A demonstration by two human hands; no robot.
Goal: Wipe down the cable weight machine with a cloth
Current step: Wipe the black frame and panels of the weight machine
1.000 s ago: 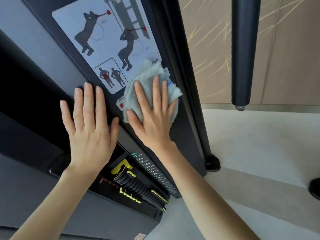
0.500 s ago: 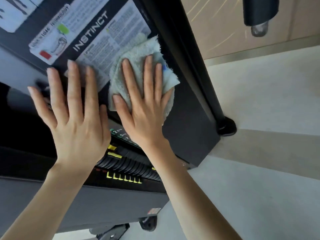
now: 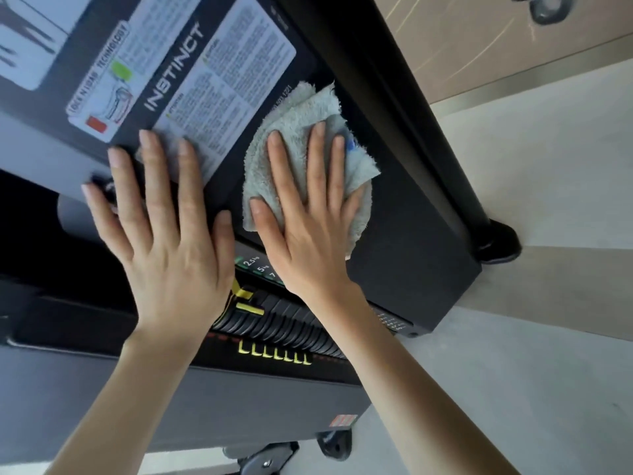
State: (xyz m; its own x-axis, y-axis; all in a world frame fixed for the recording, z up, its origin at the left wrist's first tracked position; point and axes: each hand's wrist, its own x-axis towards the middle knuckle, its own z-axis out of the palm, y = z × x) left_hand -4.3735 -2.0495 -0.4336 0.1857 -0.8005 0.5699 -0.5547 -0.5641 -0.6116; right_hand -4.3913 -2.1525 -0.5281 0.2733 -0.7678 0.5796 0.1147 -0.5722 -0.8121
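Note:
The cable weight machine's black front panel fills the upper left, with white instruction labels and the word INSTINCT on it. A folded pale grey-green cloth lies flat against the panel, just right of the labels. My right hand presses on the cloth with fingers spread. My left hand rests flat on the panel beside it, fingertips on the lower label edge, holding nothing. Below both hands the black weight stack with yellow markings shows.
A black upright post runs along the panel's right side down to a round foot on the pale floor. A wooden wall panel stands behind. A metal fitting hangs at the top right. The machine's grey base sits below.
Both hands have slid down the panel, from the exercise diagram to the lower text labels. The cloth moved down with my right hand and a little to the right, off the label.

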